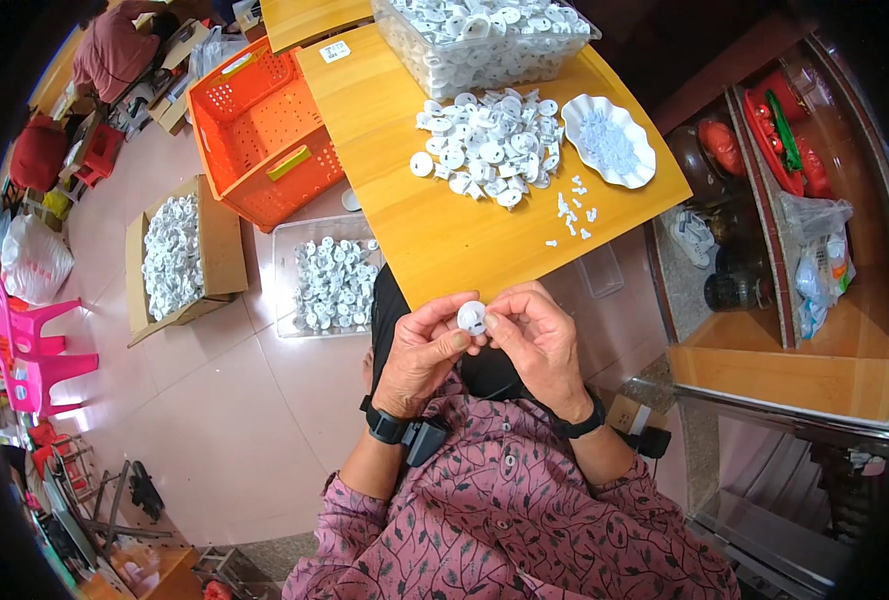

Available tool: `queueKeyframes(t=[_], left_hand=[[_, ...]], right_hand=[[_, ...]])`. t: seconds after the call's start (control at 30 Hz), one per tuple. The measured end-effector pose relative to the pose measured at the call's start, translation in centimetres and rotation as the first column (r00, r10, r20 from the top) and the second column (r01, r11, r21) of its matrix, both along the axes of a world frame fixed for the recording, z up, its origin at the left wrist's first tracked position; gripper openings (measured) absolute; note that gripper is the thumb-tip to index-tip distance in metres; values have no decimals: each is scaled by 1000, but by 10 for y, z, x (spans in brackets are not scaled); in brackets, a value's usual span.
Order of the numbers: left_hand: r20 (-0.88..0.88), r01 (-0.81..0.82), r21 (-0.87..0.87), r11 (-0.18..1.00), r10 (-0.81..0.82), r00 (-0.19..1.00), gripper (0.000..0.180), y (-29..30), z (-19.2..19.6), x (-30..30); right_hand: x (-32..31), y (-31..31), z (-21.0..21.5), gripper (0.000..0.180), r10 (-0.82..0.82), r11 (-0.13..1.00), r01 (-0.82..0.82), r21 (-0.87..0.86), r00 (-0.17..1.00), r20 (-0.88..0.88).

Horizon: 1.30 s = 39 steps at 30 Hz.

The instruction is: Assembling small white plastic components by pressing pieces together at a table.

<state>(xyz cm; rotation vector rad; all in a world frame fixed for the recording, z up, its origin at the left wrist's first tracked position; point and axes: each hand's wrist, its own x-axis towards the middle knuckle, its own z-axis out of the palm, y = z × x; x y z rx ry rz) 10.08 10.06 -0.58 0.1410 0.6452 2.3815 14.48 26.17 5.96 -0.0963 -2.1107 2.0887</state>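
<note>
Between the left hand (415,350) and the right hand (540,335), which pinch it closely, we see a round white piece (471,316), which, held just short of the worktop (430,240) beyond them, could, we judge, drop to the floor (225,430) below should either pinch slacken.

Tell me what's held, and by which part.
A small round white piece, held at its edges: left hand on its left side, right hand on its right.
</note>
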Motion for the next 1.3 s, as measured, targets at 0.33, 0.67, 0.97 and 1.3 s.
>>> queueKeyframes(t=[0.33,0.67,0.97,1.3], left_hand=[[-68,-16,-59,998,11,998,46,-1,-1,0],[-72,-5,-75,997,0,997,45,0,1,0],[-104,-33,-156,987,16,994,44,1,7,0],[-185,-67,-249,966,21,983,42,2,12,0]], right_hand=[[-1,-2,-2,5,4,1000,-4,-9,1000,-1],[1,0,0,3,15,1000,-15,-10,1000,2],[2,0,-8,5,1,1000,-1,15,1000,14],[3,1,-9,5,-10,1000,9,27,1000,25]])
